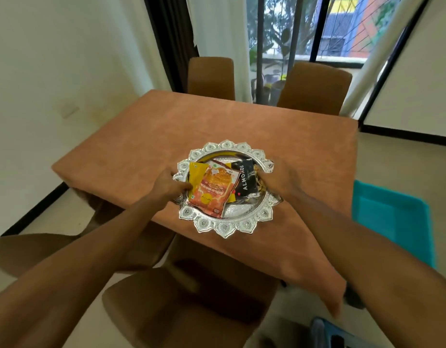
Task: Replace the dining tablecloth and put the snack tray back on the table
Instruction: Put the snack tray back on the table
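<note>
Now, both hands are on it: the left hand is curled over the left rim of the snack tray, fingertips reaching in against the yellow packet, and the right hand clamps the right rim beside the black almonds packet. Whether the tray's base is down on the tablecloth or just above it, I cannot tell. It sits over the near half of the table, close to the near edge rather than centred. That's the first worry: let go here and a nudge could tip it off toward the brown chair below. Second, the packets are loosely heaped, the orange packet lying on top and askew, so any tilt of the tray could slide them over the scalloped rim. Third, the cloth looks smooth but only draped, so pushing the tray farther in instead of lifting it could drag and ruck the fabric. Off to the right, a teal thing, perhaps a cloth, lies apart from all this.
</note>
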